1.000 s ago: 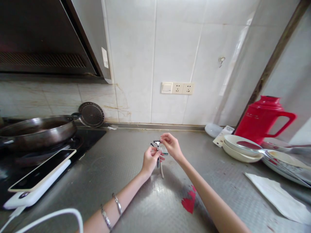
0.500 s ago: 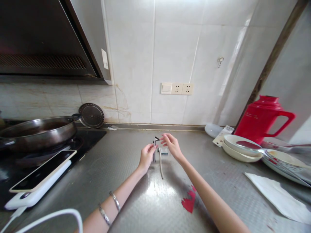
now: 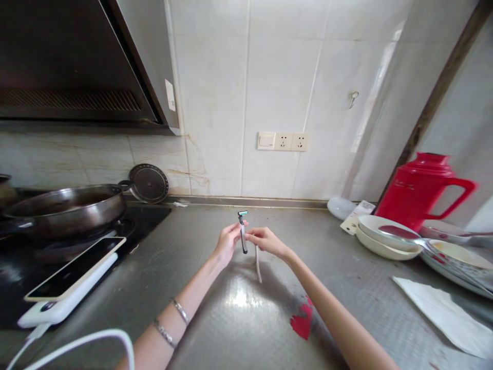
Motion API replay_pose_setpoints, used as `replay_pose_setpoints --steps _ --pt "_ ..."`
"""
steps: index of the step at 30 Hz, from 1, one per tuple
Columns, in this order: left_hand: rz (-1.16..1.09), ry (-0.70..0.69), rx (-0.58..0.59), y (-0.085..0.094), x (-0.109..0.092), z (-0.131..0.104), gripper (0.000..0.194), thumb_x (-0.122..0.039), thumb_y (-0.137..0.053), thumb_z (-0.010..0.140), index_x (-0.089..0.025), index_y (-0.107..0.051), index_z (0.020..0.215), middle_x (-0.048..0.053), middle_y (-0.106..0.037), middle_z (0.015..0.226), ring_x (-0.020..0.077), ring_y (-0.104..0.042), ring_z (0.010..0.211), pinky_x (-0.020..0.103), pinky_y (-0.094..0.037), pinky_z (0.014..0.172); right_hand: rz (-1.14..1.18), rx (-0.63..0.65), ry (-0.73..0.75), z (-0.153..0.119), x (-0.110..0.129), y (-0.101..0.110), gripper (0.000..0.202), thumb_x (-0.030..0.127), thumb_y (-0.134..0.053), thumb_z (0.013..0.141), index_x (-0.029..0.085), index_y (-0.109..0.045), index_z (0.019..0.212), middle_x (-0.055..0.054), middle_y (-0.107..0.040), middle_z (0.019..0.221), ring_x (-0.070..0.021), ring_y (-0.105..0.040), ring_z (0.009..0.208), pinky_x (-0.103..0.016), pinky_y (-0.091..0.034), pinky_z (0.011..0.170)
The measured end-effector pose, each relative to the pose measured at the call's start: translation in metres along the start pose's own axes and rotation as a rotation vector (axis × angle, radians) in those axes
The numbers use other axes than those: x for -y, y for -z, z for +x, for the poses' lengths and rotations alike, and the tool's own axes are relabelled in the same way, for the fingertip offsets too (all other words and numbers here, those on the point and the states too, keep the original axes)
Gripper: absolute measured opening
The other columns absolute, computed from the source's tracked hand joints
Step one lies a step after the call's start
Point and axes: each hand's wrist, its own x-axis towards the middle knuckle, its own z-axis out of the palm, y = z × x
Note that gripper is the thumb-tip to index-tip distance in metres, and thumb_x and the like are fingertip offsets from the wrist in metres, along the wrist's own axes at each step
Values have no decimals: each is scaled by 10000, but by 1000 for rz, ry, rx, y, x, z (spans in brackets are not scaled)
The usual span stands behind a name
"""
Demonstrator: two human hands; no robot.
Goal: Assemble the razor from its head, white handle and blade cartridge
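Razor (image 3: 243, 237) is raised nearly upright above the table (image 3: 215, 329), its head (image 3: 242, 213) apparently attached, so I judge it whole but not set down. Left hand (image 3: 226, 242) fingers pinch it; the right hand (image 3: 267, 240) touches it, but whether its fingers grip I can't tell.

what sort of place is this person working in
Most likely a home kitchen: a pan sits on the cooktop at the left, a range hood hangs above it, and bowls stand on the metal counter at the right.
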Motion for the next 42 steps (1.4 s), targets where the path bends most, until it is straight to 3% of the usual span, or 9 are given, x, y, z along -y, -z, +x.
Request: replay_pose_setpoints --steps 10,12,15,18,20,24,27,31,42 --pt "2 55 73 4 6 2 333 -367 -680 648 -125 -695 877 112 -676 942 177 -606 821 284 -441 745 17 -56 59 4 -7 -15 313 427 -535 756 131 -630 718 7 -564 642 -91 -459 582 -205 -352 550" --pt "107 66 1 10 7 4 356 -399 -672 646 -140 -691 890 105 -672 968 185 -602 855 274 -431 721 -11 -107 19 6 -10 -16 305 412 -531 750 130 -620 675 13 -547 604 -90 -449 562 -206 -339 536" --pt "252 94 -213 24 7 10 369 -430 -670 623 -154 -685 868 97 -663 1012 200 -595 896 260 -411 669 -130 -242 -110 7 -18 -15 309 394 -541 718 138 -572 548 34 -458 486 -81 -395 481 -208 -277 467" --pt "282 105 -396 40 7 17 343 -413 -639 641 -133 -678 836 115 -665 1001 202 -601 875 259 -400 644 -309 -333 -217 5 -28 -15 311 335 -568 671 155 -500 427 41 -384 403 -80 -378 431 -213 -245 445" --pt "278 96 -444 47 7 20 312 -381 -628 649 -125 -678 821 124 -670 985 197 -607 862 254 -398 637 -421 -342 -274 2 -31 -17 288 303 -581 645 161 -497 409 33 -407 387 -90 -417 428 -211 -265 452" --pt "284 66 -455 50 8 22 262 -333 -636 638 -122 -687 784 125 -683 943 185 -615 834 249 -412 648 -656 -298 -459 -2 -26 -24 160 299 -579 634 169 -609 545 -25 -592 525 -146 -566 543 -213 -337 497" --pt "321 52 -452 49 10 22 236 -306 -630 640 -121 -694 771 119 -691 913 180 -615 821 255 -423 669 -788 -240 -544 -3 -18 -29 179 327 -548 662 182 -652 660 -65 -669 689 -200 -631 681 -236 -392 551" --pt "364 41 -446 51 12 23 226 -292 -620 643 -124 -698 773 112 -694 899 178 -614 810 260 -429 673 -891 -209 -552 -3 -13 -33 236 370 -530 676 183 -662 734 -100 -688 802 -247 -646 765 -277 -436 604" --pt "456 17 -394 56 19 24 277 -314 -616 650 -116 -686 831 113 -693 889 189 -615 827 266 -443 665 -995 -181 -496 -4 -11 -40 286 352 -502 682 160 -672 809 -154 -682 850 -275 -638 808 -322 -457 628"
